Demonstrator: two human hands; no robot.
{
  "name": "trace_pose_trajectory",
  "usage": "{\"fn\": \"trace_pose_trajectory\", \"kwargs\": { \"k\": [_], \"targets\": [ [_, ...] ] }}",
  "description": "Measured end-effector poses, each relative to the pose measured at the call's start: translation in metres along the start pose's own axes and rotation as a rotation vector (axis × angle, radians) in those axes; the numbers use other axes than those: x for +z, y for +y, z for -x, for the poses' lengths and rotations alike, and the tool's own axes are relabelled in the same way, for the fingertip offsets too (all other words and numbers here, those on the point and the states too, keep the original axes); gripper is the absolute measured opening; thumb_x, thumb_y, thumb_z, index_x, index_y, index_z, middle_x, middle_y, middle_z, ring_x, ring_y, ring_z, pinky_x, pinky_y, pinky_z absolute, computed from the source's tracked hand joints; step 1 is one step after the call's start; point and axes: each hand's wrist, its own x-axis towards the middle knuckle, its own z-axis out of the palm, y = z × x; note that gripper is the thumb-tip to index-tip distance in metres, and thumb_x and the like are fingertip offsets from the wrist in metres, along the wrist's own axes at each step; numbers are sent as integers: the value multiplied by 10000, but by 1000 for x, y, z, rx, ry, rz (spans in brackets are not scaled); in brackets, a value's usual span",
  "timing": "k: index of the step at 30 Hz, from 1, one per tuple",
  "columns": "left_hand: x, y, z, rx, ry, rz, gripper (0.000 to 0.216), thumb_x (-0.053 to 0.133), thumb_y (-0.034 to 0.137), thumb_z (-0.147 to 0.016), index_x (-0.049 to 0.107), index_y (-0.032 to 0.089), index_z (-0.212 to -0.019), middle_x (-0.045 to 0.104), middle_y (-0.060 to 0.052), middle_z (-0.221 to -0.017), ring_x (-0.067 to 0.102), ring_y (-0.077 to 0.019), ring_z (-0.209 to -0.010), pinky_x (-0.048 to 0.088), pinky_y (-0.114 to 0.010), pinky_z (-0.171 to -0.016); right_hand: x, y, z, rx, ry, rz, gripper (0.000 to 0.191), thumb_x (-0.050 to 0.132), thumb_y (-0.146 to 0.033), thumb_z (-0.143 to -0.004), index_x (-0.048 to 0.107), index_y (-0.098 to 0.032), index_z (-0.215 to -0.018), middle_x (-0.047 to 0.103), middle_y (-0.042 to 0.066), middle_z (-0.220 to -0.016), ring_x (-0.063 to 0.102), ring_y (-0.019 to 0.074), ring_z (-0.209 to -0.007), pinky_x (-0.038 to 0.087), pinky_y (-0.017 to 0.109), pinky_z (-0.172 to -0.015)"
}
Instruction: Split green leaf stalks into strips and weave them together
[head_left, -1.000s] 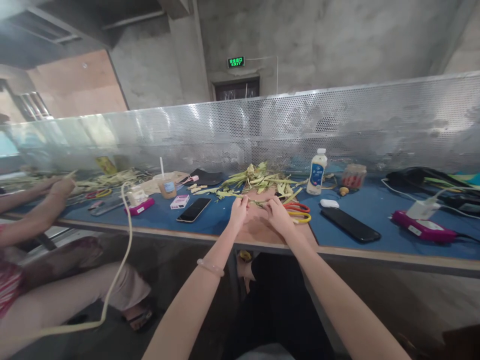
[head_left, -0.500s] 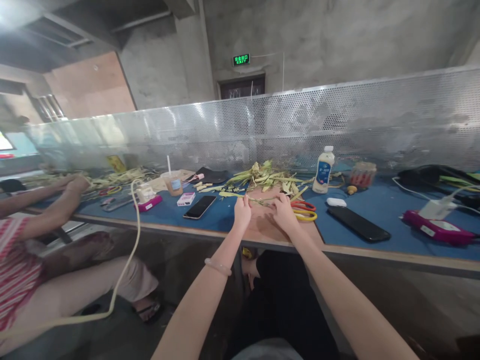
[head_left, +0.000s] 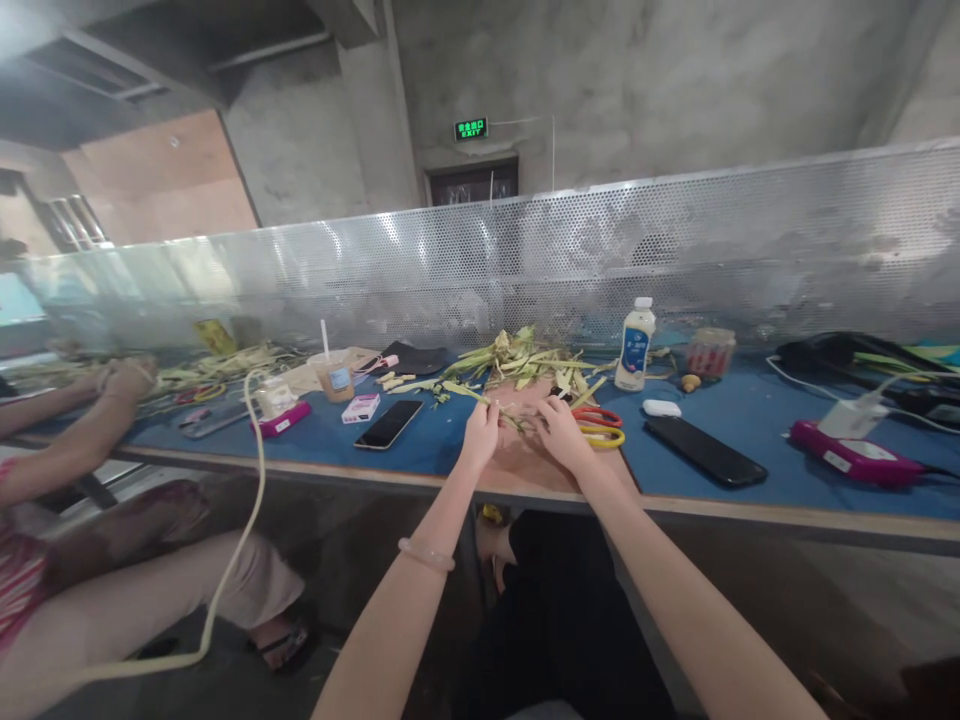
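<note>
Over a light brown board (head_left: 517, 466), my left hand (head_left: 481, 434) pinches a thin green plant stem (head_left: 513, 420) between thumb and fingers. The stem slants down to the right toward my right hand (head_left: 562, 432), whose bent fingers close around its far end; the exact contact there is small and blurred. Right beside that hand lie scissors with red and yellow handles (head_left: 604, 438), their blades hidden. Behind both hands sits a heap of green and yellowish leafy stalks (head_left: 517, 352) on the board.
A phone (head_left: 388, 424), a small box (head_left: 361, 408) and a drink cup (head_left: 334, 378) stand left. A bottle (head_left: 635, 345), white case (head_left: 661, 409), black phone (head_left: 705, 450) and purple power strip (head_left: 855, 454) are right. A perforated metal screen (head_left: 420, 265) runs behind; another person's arm (head_left: 97, 430) works far left.
The stem, held nearly level between both hands before, now slopes down to the right. My right hand's fingers have shifted on it. The view has turned slightly right.
</note>
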Motion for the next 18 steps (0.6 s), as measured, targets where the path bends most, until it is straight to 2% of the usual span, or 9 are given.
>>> {"fn": "trace_pose_trajectory", "kwargs": {
  "k": [3,8,14,18],
  "targets": [
    [1,2,2,14,-48,29,243,474,410,-791,514,171,-775,564,-13,-638,557,-134,-591,418,-247,-598,1,2,0,-16,-23,69,222,419,-220,-839,639,-197,-840,486,81,-832,424,213,-821,388,366,-775],
    [2,0,5,90,-143,70,236,562,327,-741,514,159,-899,592,-32,-761,575,-138,-694,433,-253,-654,-2,2,1,-12,-19,96,210,436,-219,-832,640,-217,-881,451,75,-879,388,215,-835,374,363,-773],
    [0,1,6,116,-211,-4,226,545,193,-737,505,152,-956,611,-54,-845,582,-148,-807,429,-278,-742,-4,3,1,75,84,96,190,436,-189,-815,596,-187,-712,449,85,-874,385,236,-855,360,393,-782],
    [-2,7,8,121,-217,14,237,542,151,-721,500,162,-954,607,-49,-888,576,-137,-800,423,-275,-752,-3,7,1,99,77,22,181,400,-106,-780,547,-184,-711,459,87,-883,414,235,-866,375,385,-771]
  ]
}}
